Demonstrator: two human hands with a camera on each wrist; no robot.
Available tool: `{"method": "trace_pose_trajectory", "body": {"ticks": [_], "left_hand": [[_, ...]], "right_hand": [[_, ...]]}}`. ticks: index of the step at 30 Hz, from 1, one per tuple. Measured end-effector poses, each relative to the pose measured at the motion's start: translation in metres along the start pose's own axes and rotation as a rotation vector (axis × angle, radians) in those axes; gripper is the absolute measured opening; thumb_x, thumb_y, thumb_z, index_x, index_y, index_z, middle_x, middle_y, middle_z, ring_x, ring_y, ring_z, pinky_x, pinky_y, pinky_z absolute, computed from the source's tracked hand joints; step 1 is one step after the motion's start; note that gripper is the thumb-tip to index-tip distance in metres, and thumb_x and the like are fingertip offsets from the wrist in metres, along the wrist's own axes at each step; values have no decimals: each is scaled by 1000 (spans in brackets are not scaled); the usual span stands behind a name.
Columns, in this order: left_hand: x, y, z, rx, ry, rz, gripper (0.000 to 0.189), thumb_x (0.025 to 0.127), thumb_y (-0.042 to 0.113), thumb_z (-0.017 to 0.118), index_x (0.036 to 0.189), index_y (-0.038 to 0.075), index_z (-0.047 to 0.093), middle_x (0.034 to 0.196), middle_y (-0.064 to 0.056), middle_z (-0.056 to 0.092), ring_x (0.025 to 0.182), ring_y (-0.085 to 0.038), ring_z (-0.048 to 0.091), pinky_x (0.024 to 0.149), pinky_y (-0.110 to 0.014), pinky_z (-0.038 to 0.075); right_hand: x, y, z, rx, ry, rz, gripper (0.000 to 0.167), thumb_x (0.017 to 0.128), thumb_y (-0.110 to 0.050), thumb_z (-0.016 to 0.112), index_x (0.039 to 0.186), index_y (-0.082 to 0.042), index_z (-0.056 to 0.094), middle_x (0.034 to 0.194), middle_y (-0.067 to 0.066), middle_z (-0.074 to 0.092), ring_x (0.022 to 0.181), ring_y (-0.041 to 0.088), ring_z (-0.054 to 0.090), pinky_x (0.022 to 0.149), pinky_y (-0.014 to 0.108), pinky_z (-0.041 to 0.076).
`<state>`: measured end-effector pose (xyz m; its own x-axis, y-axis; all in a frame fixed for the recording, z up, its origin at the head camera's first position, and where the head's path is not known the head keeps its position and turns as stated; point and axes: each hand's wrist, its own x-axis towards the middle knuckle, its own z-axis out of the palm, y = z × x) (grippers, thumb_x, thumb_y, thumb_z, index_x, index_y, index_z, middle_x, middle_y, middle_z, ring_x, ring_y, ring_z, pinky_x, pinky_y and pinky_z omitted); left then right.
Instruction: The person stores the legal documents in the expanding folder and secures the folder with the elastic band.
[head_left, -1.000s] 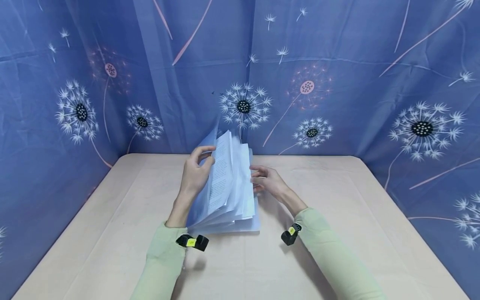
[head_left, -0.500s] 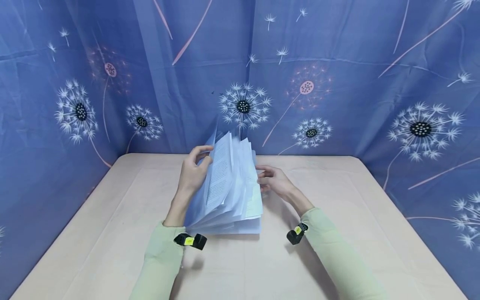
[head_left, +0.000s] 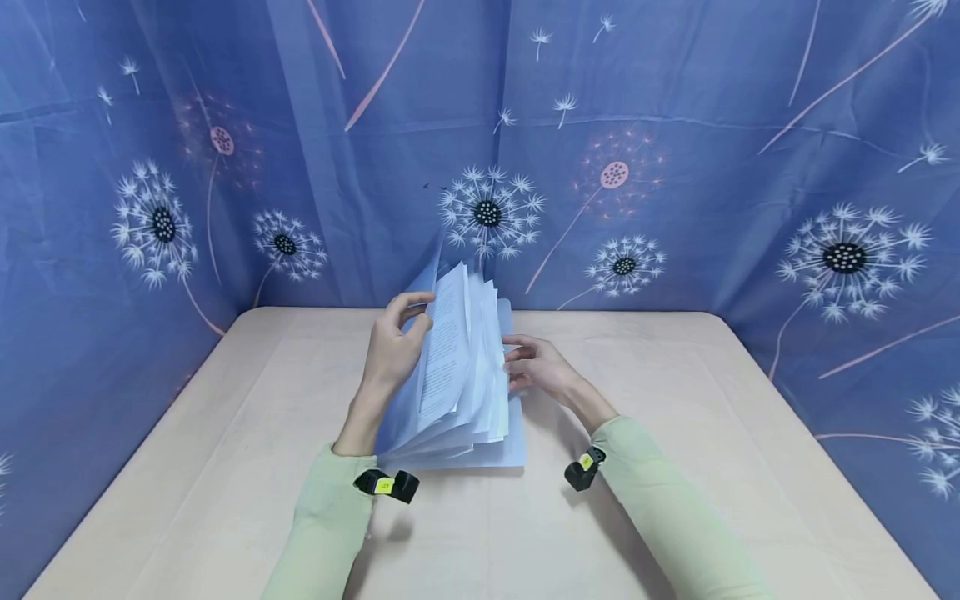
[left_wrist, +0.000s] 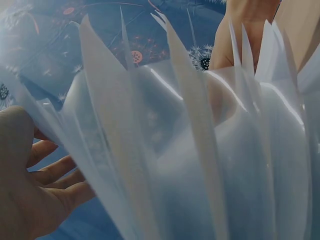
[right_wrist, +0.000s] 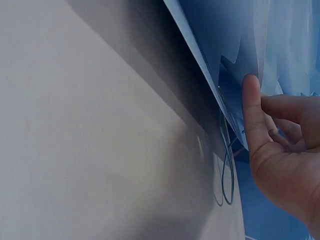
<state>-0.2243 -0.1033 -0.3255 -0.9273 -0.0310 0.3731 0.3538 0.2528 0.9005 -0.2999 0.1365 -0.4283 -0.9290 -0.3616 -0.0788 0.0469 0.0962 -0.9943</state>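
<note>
A blue display book [head_left: 504,455] of clear sleeves with printed sheets [head_left: 444,350] stands fanned open on the table, its back cover lying under the pages. My left hand [head_left: 392,342] grips the raised front cover and first sleeves at their left side; in the left wrist view the thumb is in front and the fingers [left_wrist: 57,170] are behind. At the right edge of the pages, my right hand [head_left: 546,368] pinches a sleeve between thumb [right_wrist: 252,97] and index finger. The sleeves bow apart between both hands, hiding some fingertips in the head view.
A pale table [head_left: 637,375] surrounds the book. Blue dandelion-print cloth [head_left: 375,183] hangs behind and at both sides. A thin dark loop of cord [right_wrist: 228,172] shows by the cover's edge in the right wrist view. Black cameras [head_left: 581,469] sit on both wrists.
Half a second ago my right hand drew pages rightward over the back cover; now it is back left and the back cover's right strip shows again. My left hand has barely moved.
</note>
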Motion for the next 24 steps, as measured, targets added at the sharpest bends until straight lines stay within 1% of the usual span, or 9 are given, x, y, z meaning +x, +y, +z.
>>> {"method": "trace_pose_trajectory", "body": {"ticks": [1, 3, 8, 11, 15, 17, 18, 21, 24], "left_hand": [[-2, 4, 0, 4, -2, 4, 36, 93, 0, 49, 127, -3, 60, 137, -17, 57, 129, -36, 55, 109, -46, 43], [-3, 6, 0, 10, -4, 4, 36, 93, 1, 49, 127, -4, 59, 137, -18, 57, 129, -35, 55, 108, -46, 43], [-3, 6, 2, 10, -5, 5, 36, 93, 1, 48, 127, -4, 59, 137, -19, 56, 128, -37, 55, 108, -47, 44], [0, -3, 4, -5, -6, 5, 36, 93, 0, 50, 127, -4, 60, 137, -18, 56, 129, -38, 54, 108, -47, 43], [8, -23, 5, -26, -9, 17, 36, 94, 1, 51, 128, -1, 60, 137, -14, 57, 130, -36, 54, 108, -47, 43], [11, -31, 6, -23, -6, 26, 35, 94, 3, 52, 127, 3, 61, 136, -10, 57, 129, -34, 55, 108, -45, 44], [11, -33, 6, -19, -4, 27, 35, 94, 4, 53, 127, 6, 62, 136, -8, 58, 129, -32, 55, 107, -45, 44], [12, -36, 6, -7, -3, 41, 34, 93, 7, 53, 126, 9, 63, 134, -5, 59, 128, -29, 57, 106, -44, 46], [11, -37, 7, -4, -9, 54, 34, 93, 7, 53, 126, 7, 63, 133, -5, 60, 126, -28, 58, 104, -44, 47]], "right_hand": [[0, 0, 1, -1, -1, -3, 59, 93, 8, 54, 149, 3, 38, 104, 13, 62, 67, 13, 64, 65, 27, 60], [1, 1, 2, 1, 0, -3, 59, 93, 8, 55, 149, 3, 37, 103, 12, 61, 65, 12, 63, 63, 26, 59], [2, 5, 3, 26, -4, -1, 59, 93, 9, 55, 149, 5, 36, 100, 6, 58, 63, 12, 61, 61, 24, 58], [3, 6, 3, 45, -13, -5, 59, 94, 8, 55, 150, 5, 35, 100, 5, 58, 62, 12, 60, 60, 24, 58], [2, 6, 2, 27, -23, -2, 59, 94, 6, 56, 150, 2, 37, 103, 5, 59, 64, 10, 61, 60, 24, 58], [1, 5, 2, 10, -22, 3, 59, 94, 5, 57, 150, 1, 38, 105, 6, 60, 66, 10, 60, 60, 24, 58], [1, 5, 2, 4, -20, 5, 58, 94, 5, 57, 150, 1, 39, 105, 6, 60, 66, 9, 61, 60, 24, 58], [0, 4, 1, -6, -12, 7, 57, 95, 4, 57, 149, 2, 39, 105, 7, 62, 67, 9, 62, 59, 24, 58], [-1, 5, 1, -14, -4, 8, 57, 94, 4, 58, 149, 2, 39, 105, 7, 63, 68, 8, 63, 59, 24, 58]]}}
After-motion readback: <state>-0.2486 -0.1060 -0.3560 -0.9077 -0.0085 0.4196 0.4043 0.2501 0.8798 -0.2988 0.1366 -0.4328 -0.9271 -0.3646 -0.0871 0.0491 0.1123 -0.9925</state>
